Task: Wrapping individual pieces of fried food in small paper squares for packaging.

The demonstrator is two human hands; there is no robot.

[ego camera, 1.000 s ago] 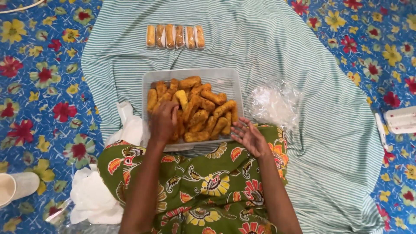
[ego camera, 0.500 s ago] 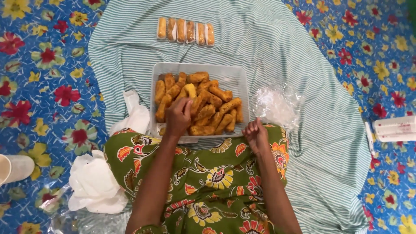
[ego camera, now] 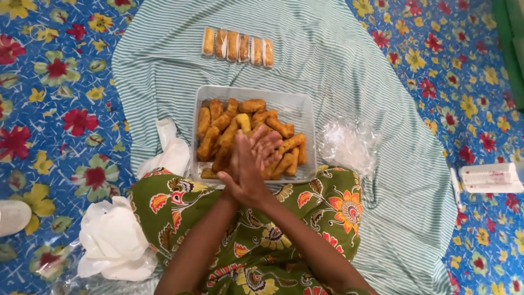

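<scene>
Blue floral floor covering (ego camera: 65, 109), perhaps vinyl

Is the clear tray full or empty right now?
Mostly full: golden fried sticks are piled across the tray, with only its far right corner bare.

A tray (ego camera: 305, 106) is lying on a cloth (ego camera: 338, 60), with snacks (ego camera: 218, 128) piled in it. Wrapped snacks (ego camera: 237, 45) are lined up behind the tray. Plastic bags (ego camera: 346, 145) are lying right of it, tissue (ego camera: 172, 153) left. Both hands (ego camera: 248, 164) are being pressed together over the tray's near edge.
</scene>
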